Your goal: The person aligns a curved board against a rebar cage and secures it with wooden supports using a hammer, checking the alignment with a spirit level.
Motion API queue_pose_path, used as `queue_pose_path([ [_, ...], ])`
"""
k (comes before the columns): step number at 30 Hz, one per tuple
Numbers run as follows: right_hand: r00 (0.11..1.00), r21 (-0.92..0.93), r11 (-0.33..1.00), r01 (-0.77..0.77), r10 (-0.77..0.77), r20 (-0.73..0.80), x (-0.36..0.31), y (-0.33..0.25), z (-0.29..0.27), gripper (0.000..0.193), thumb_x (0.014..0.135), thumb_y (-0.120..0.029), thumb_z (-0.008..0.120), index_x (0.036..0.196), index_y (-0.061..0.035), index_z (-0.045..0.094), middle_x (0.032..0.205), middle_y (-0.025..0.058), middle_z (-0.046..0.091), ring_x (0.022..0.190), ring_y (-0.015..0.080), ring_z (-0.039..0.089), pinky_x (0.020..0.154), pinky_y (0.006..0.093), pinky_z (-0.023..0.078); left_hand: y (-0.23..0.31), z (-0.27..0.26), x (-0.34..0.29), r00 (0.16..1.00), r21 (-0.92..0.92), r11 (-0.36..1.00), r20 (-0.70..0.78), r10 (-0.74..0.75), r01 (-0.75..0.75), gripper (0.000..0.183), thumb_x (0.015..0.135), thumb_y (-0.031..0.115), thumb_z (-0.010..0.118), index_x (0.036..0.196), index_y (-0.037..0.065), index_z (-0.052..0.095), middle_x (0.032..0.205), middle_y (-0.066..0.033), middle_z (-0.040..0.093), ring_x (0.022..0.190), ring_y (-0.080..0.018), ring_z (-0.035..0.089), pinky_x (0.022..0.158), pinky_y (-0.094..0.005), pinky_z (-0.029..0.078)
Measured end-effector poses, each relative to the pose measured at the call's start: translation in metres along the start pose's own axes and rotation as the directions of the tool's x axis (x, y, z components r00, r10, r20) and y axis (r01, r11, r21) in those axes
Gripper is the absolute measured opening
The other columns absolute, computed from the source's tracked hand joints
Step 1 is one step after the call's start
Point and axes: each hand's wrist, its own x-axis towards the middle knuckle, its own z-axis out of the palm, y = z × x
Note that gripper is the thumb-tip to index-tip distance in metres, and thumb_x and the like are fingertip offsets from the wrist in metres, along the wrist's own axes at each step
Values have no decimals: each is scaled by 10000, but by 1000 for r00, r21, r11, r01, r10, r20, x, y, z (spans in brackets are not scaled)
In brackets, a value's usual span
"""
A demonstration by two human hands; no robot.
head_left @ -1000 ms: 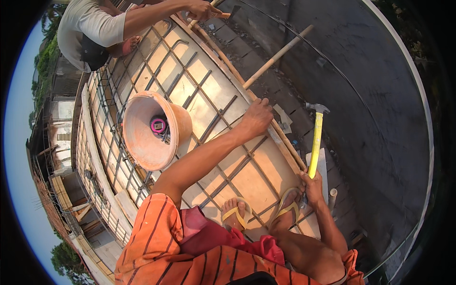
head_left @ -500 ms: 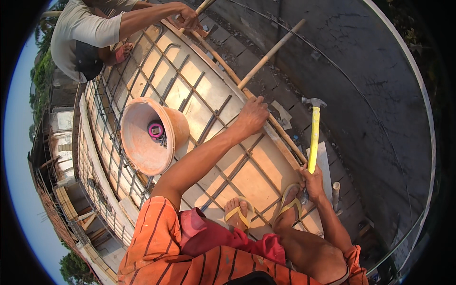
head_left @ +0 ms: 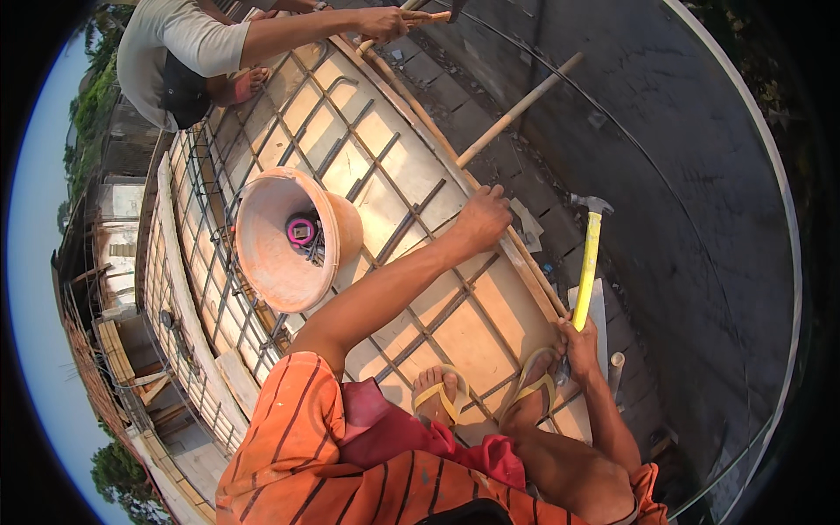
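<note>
My left hand (head_left: 484, 217) is closed over the wooden edge board (head_left: 534, 278) along the right side of the deck. Its fingertips are partly hidden, so a small item under them cannot be ruled out. Lower down, just outside the same board, my right hand (head_left: 577, 346) grips a claw hammer (head_left: 587, 273) near the bottom of its yellow handle. The hammer stands upright, its metal head on top and apart from the board. Left of my left forearm, a dusty orange bucket (head_left: 348, 232) lies tilted, with a pink-ringed round item (head_left: 300, 231) and loose dark bits inside.
A grid of steel rebar (head_left: 411, 219) covers the pale deck panels under my sandalled feet. Across the deck a co-worker (head_left: 188, 52) crouches, one hand (head_left: 382, 24) on a wooden-handled tool. A wooden pole (head_left: 521, 109) juts outward over the drop beside a dark wall (head_left: 691, 157).
The scene has shifted slightly rightward in view. A wooden-handled tool now shows in the co-worker's outstretched hand. My left hand stays on the board and my right hand keeps the hammer upright.
</note>
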Motion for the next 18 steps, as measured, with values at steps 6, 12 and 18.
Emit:
queue_pose_path([
  [6, 1000, -16, 1000, 26, -26, -3, -3, -2, 2, 178, 899, -118, 617, 974, -71, 461, 642, 6, 457, 431, 100, 427, 381, 254, 383, 1, 0, -1, 1000, 32, 999, 17, -19, 18, 147, 648, 212, 688, 747, 111, 730, 870, -26, 661, 1001, -222, 564, 815, -335, 434],
  [12, 999, -44, 999, 31, -31, -9, -2, -2, 1, 185, 895, -125, 614, 986, -67, 464, 634, 7, 457, 434, 101, 437, 389, 254, 394, 2, -3, 0, 1000, 0, 1000, 1, -11, 11, 141, 653, 191, 666, 742, 95, 719, 876, -45, 660, 987, -231, 565, 814, -339, 432],
  [18, 999, -65, 997, 41, -41, 4, -4, -4, 0, 174, 889, -115, 604, 983, -61, 468, 638, 8, 464, 443, 98, 449, 405, 253, 401, 0, 2, -2, 997, -45, 999, -73, -9, 6, 129, 642, 177, 662, 721, 81, 699, 869, -58, 655, 950, -245, 569, 810, -347, 442],
])
